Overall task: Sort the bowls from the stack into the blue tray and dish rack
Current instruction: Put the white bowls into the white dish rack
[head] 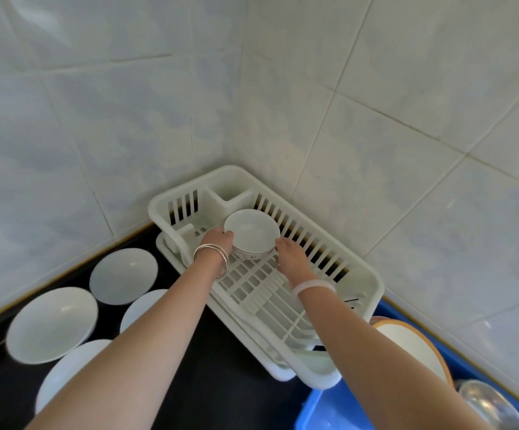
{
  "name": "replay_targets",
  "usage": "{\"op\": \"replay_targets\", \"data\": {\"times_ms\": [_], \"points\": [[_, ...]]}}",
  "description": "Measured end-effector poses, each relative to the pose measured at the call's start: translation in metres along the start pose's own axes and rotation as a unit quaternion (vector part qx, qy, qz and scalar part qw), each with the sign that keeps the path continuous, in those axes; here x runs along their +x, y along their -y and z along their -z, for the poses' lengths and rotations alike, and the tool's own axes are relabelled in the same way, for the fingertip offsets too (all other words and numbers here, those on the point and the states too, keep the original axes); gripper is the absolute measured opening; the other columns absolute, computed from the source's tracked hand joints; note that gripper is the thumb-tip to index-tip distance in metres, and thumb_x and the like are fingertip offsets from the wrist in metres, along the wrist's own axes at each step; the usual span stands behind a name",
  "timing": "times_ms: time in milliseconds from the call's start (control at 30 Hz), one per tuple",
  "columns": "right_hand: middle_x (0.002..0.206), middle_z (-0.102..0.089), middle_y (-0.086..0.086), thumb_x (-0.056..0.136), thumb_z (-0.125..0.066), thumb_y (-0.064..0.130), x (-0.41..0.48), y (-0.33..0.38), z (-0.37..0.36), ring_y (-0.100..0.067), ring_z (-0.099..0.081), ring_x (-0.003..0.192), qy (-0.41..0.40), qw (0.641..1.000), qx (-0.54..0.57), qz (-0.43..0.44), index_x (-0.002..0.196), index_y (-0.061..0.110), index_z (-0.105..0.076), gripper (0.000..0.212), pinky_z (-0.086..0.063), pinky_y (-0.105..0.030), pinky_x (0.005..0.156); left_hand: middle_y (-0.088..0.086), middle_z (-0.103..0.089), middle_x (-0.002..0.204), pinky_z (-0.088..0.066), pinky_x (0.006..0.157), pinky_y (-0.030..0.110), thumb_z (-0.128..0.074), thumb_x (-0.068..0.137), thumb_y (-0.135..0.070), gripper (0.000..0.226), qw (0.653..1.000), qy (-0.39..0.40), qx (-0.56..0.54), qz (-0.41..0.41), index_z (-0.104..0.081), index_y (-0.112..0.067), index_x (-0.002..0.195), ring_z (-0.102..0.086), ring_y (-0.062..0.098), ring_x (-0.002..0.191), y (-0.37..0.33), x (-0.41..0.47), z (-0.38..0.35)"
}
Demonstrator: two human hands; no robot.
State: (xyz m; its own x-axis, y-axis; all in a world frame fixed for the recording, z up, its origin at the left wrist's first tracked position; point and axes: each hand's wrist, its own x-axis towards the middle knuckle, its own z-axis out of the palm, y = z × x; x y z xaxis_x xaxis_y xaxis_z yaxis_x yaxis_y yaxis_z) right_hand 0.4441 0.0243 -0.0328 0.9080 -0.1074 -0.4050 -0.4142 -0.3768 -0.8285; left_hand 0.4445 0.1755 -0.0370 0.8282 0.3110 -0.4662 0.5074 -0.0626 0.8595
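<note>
A small white bowl sits upright at the far end of the white dish rack, which stands in the tiled corner. My left hand grips the bowl's left side and my right hand holds its right side. The blue tray lies at the lower right; in it are a white bowl with an orange rim and a shiny metal bowl. Both forearms cross the middle of the view and hide part of the counter.
Several white bowls and plates lie spread on the black counter at the left, one close to the wall. Tiled walls close off the back and right sides. The rack's grid floor near me holds nothing.
</note>
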Motion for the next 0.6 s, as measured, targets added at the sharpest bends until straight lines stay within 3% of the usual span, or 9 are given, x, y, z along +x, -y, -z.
{"op": "replay_targets", "data": {"times_ms": [67,133,267,367,500,600], "points": [[0.108,-0.059,-0.012,0.099,-0.036,0.026,-0.011,0.004,0.006,-0.017,-0.05,0.086,0.002,1.0,-0.004,0.013,0.129,0.008,-0.051,0.038,-0.045,-0.042,0.092,0.028,-0.058,0.12,-0.046,0.099,0.048,-0.039,0.089,-0.014,0.031,1.0,0.012,0.017,-0.018,-0.059,-0.004,0.11,-0.057,0.034,0.1,-0.004,-0.016,0.005],[0.098,-0.057,-0.005,0.098,-0.037,0.027,-0.026,0.012,0.01,-0.011,-0.047,0.075,0.009,0.999,-0.004,0.031,0.134,0.013,-0.047,0.039,-0.044,-0.037,0.083,0.023,-0.057,0.126,-0.044,0.1,0.045,-0.039,0.091,-0.019,0.036,0.998,0.02,0.052,-0.037,-0.056,-0.005,0.12,-0.057,0.034,0.108,-0.006,-0.038,0.013],[0.124,-0.055,0.001,0.096,-0.041,0.029,-0.072,0.02,0.006,-0.016,-0.056,0.105,0.024,0.996,-0.007,0.09,0.132,0.021,-0.048,0.038,-0.047,-0.033,0.09,0.008,-0.059,0.126,-0.039,0.092,0.03,-0.038,0.096,-0.026,0.039,0.983,-0.001,0.147,-0.111,-0.05,-0.016,0.132,-0.054,0.025,0.116,0.0,-0.091,0.034],[0.107,-0.061,0.009,0.096,-0.041,0.032,-0.114,0.02,-0.006,-0.01,-0.06,0.095,0.031,0.991,-0.021,0.131,0.127,0.025,-0.051,0.033,-0.048,-0.023,0.071,0.006,-0.054,0.135,-0.037,0.098,0.03,-0.04,0.096,-0.028,0.039,0.976,-0.018,0.176,-0.127,-0.048,-0.017,0.133,-0.05,0.023,0.124,0.015,-0.129,0.053],[0.113,-0.061,0.008,0.096,-0.04,0.033,-0.153,0.002,-0.035,-0.011,-0.057,0.101,0.067,0.986,-0.048,0.146,0.121,0.028,-0.053,0.029,-0.047,-0.03,0.086,0.006,-0.058,0.132,-0.039,0.098,0.031,-0.044,0.094,-0.026,0.037,0.973,-0.076,0.184,-0.115,-0.052,-0.018,0.13,-0.053,0.023,0.121,0.052,-0.171,0.081],[0.105,-0.062,0.006,0.096,-0.042,0.032,-0.166,-0.023,-0.059,-0.012,-0.059,0.091,0.099,0.984,-0.083,0.124,0.119,0.023,-0.055,0.028,-0.043,-0.025,0.076,0.007,-0.059,0.13,-0.04,0.098,0.036,-0.047,0.093,-0.021,0.035,0.971,-0.131,0.18,-0.09,-0.054,-0.018,0.127,-0.054,0.026,0.119,0.089,-0.193,0.104]]}}
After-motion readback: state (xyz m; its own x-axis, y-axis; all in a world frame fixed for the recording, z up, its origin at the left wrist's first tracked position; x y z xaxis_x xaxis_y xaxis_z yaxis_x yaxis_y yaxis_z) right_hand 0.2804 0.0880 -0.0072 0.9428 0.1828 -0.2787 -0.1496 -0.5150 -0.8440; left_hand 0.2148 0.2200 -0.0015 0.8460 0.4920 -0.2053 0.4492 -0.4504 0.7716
